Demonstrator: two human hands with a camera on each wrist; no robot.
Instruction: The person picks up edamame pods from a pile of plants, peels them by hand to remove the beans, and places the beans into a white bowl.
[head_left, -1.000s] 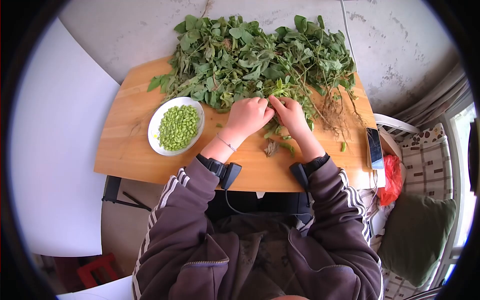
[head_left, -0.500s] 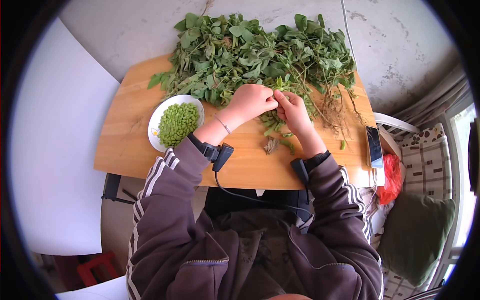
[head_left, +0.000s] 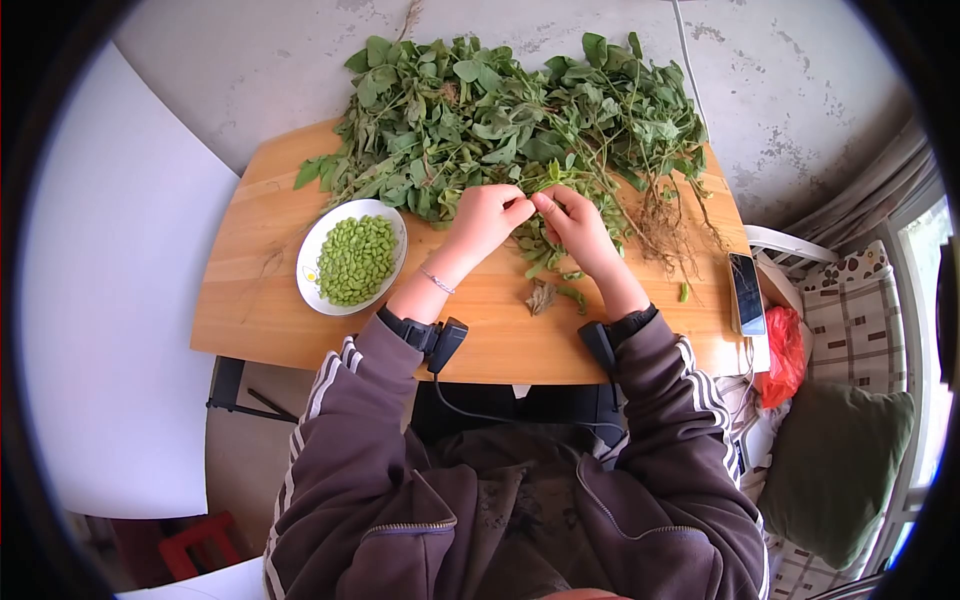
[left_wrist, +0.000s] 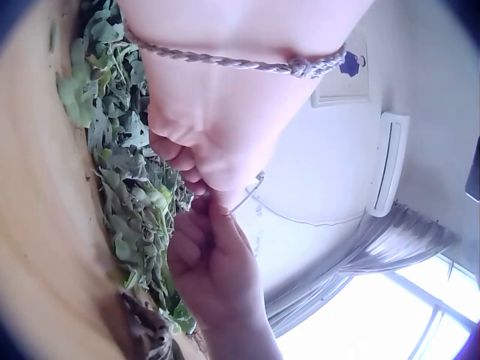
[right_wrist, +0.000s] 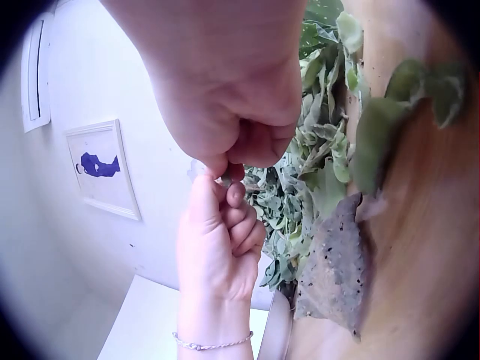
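Both your hands have shifted a little closer to the white bowl (head_left: 310, 248) since half a second ago, and the bowl itself has stayed where it was. Your left hand (head_left: 487, 215) is to the right of the bowl and your right hand (head_left: 578, 228) further right of it, the two meeting at the fingertips. Their fingers are curled, and the right wrist view shows both pinching a small greenish thing (right_wrist: 227, 179) at that spot; it is mostly covered, so I cannot tell what it is.

Green beans (head_left: 357, 262) fill much of the bowl. Behind the bowl and out to its right spreads a heap of leafy plants (head_left: 490, 120), with bare roots (head_left: 662, 225) well to the right of the bowl. Also right of the bowl, loose green pods (right_wrist: 375, 142) lie on the wooden table (head_left: 470, 335), and beside them a dry leaf (head_left: 541, 297), slightly nearer you than the bowl. Far to the bowl's right, a phone (head_left: 746, 295) lies at the table's edge. Just right of the bowl, a braided bracelet (head_left: 438, 284) circles your left wrist.
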